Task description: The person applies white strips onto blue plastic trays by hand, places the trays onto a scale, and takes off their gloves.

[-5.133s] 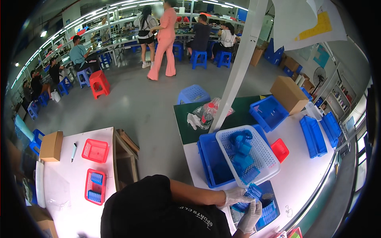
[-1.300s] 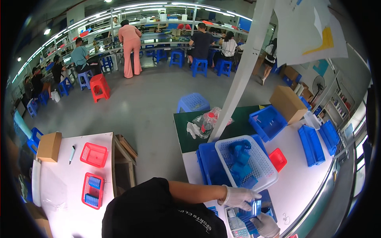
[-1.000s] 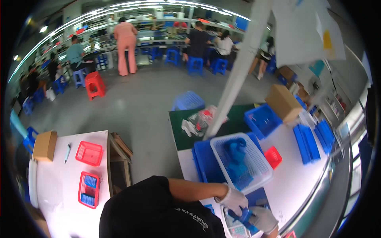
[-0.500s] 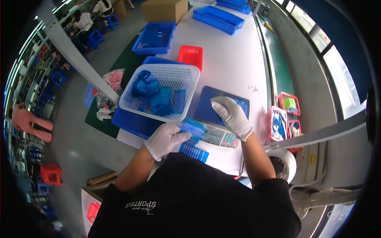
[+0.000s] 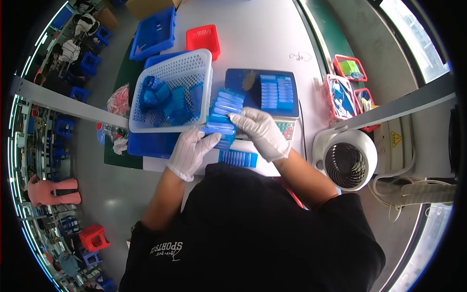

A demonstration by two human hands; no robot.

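Between my gloved hands are translucent blue ribbed plastic strips [image 5: 227, 102]. My left hand [image 5: 188, 152] grips the lower strips with thumb and fingers. My right hand [image 5: 261, 132] pinches the right edge of an upper strip, just in front of the scale. On the blue plate of the weighing scale [image 5: 235, 78] lie blue ribbed pieces [image 5: 277, 92] side by side. Another blue ribbed strip [image 5: 238, 159] rests on the table close to my body. To the left, a white perforated basket [image 5: 206, 73] holds several more blue plastic pieces.
A blue tray [image 5: 154, 33] and a red basket [image 5: 203, 41] stand at the back. Beneath the white basket is a blue bin [image 5: 151, 146]. At the right are a white fan [image 5: 345, 158] and small red baskets [image 5: 339, 97]. Metal posts cross both sides.
My right hand has come left from over the scale onto the strips. Ribbed pieces now show on the scale plate, which the hand partly covered before. The whole view has shifted.
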